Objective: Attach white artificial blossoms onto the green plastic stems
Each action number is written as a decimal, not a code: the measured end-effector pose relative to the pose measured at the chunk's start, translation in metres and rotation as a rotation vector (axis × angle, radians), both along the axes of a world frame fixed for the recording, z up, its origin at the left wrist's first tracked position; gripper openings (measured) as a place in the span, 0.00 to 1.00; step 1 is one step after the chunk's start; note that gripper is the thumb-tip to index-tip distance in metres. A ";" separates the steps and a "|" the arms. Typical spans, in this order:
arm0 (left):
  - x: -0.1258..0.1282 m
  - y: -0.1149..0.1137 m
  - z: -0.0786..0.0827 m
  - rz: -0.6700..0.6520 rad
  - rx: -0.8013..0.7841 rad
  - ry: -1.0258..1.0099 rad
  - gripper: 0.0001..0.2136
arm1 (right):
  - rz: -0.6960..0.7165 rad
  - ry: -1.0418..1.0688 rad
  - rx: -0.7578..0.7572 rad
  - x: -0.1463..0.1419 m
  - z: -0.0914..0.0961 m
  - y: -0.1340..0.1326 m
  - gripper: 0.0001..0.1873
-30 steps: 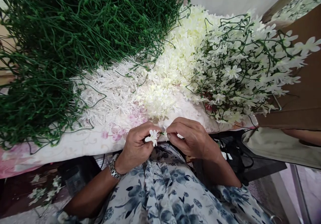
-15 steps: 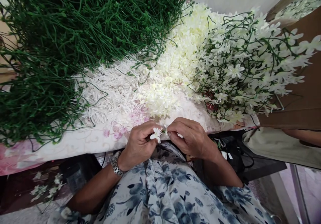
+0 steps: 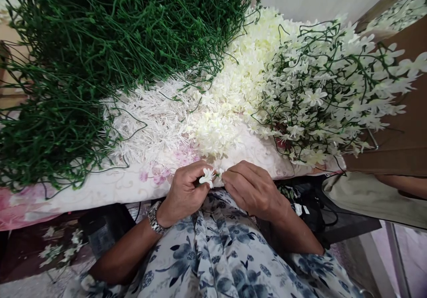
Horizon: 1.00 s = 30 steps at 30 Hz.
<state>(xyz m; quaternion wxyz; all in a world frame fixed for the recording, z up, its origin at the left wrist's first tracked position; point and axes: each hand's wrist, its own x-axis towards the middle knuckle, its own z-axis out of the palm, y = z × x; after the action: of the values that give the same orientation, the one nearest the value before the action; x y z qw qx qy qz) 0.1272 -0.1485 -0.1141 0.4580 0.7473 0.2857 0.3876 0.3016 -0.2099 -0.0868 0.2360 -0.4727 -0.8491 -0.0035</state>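
My left hand [image 3: 188, 187], with a metal watch on its wrist, is closed in a pinch on an artificial flower [image 3: 207, 178] whose white petals stick out past the thumb. Facing it, my right hand [image 3: 251, 189] has its fingers pinched at a small white blossom and a bit of green stem between the two hands. Both hands are just over the table's front edge. Directly beyond them lies a heap of loose white petal pieces [image 3: 216, 133]. White stamen strands [image 3: 150, 120] are spread to its left.
A tall pile of green plastic stems [image 3: 126, 35] fills the back left. Assembled white flowers on stems [image 3: 310, 93] are heaped at the right, beside a brown cardboard box [image 3: 410, 133]. Another person's arm [image 3: 403, 184] shows at the right edge. More flowers [image 3: 62, 247] lie low at the left.
My right hand has turned slightly, its fingers more curled over, and the white bit visible under its fingers is now hidden. My left hand holds its flower in almost the same place.
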 end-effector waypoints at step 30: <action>0.004 0.000 -0.005 -0.051 -0.048 0.100 0.08 | -0.038 0.362 -0.203 -0.002 -0.020 0.004 0.07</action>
<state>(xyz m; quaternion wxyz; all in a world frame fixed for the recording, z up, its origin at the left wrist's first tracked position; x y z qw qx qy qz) 0.1312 -0.1484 -0.1189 0.4706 0.7617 0.2982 0.3308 0.3001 -0.2054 -0.1072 0.3356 -0.5030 -0.7797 0.1627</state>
